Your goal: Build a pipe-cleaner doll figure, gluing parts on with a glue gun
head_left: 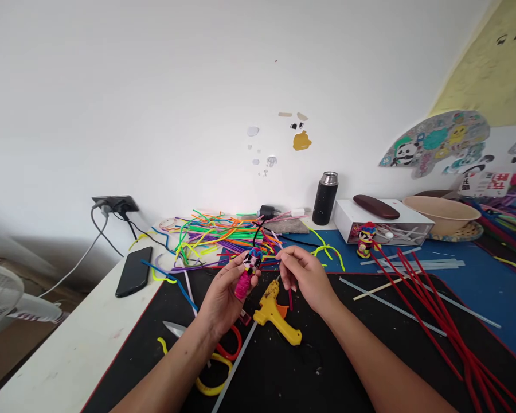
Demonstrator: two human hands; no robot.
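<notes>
My left hand (227, 292) is closed around a small pipe-cleaner doll (243, 282) with a pink body, a black-and-white face area and a blue-and-red top. To its right, my right hand (303, 272) has thumb and forefinger pinched together; whatever is between the tips is too small to make out. A short red piece (290, 300) shows just below its curled fingers, and I cannot tell whether they hold it. Between the hands a yellow glue gun (279, 321) lies on the black mat, a glue stick (236, 364) at its back end. Scissors (215, 373) with red and yellow handles lie under my left forearm.
A pile of coloured pipe cleaners (223, 235) lies at the back. Red pipe cleaners (447, 321) and clear glue sticks (451, 264) are at right, near another doll (365, 241). A black flask (325, 198), white box (348, 215), bowl (441, 215) and phone (134, 271) surround the mat.
</notes>
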